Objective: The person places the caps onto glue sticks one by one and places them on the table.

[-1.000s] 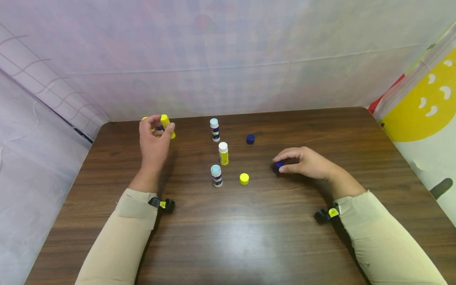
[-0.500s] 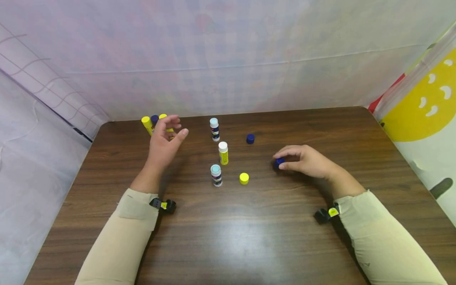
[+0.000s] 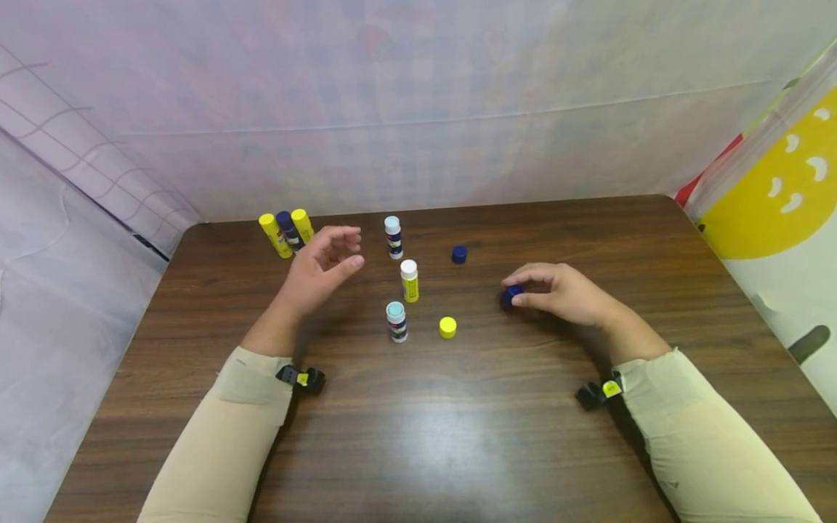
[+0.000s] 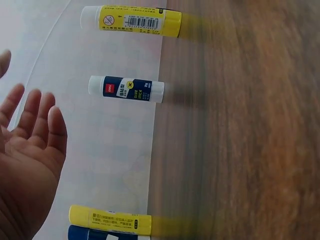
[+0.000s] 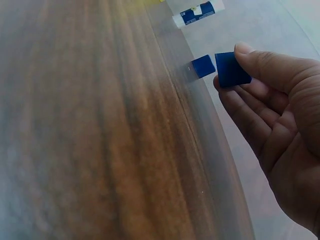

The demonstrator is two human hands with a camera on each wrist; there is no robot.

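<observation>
Between thumb and fingers, my right hand (image 3: 556, 294) pinches a dark blue glue stick cap (image 5: 233, 70) low over the table. My left hand (image 3: 320, 269) holds nothing; its fingers are relaxed and spread, just right of three capped glue sticks. Of these, two are yellow (image 3: 275, 234) (image 3: 301, 224) and one is navy (image 3: 288, 226) between them. Three uncapped glue sticks stand upright mid-table: a navy one at the back (image 3: 394, 238), a yellow one (image 3: 410, 282) in the middle and another navy one (image 3: 397, 323) in front.
A loose blue cap (image 3: 460, 254) and a yellow cap (image 3: 447, 327) lie right of the uncapped sticks on the brown wooden table (image 3: 418, 428). A pale patterned curtain (image 3: 418, 109) hangs along the table's back edge.
My left hand has let go at the capped glue sticks and moved right and toward me, leaving them standing in view. My right hand still pinches the blue cap, raised slightly.
</observation>
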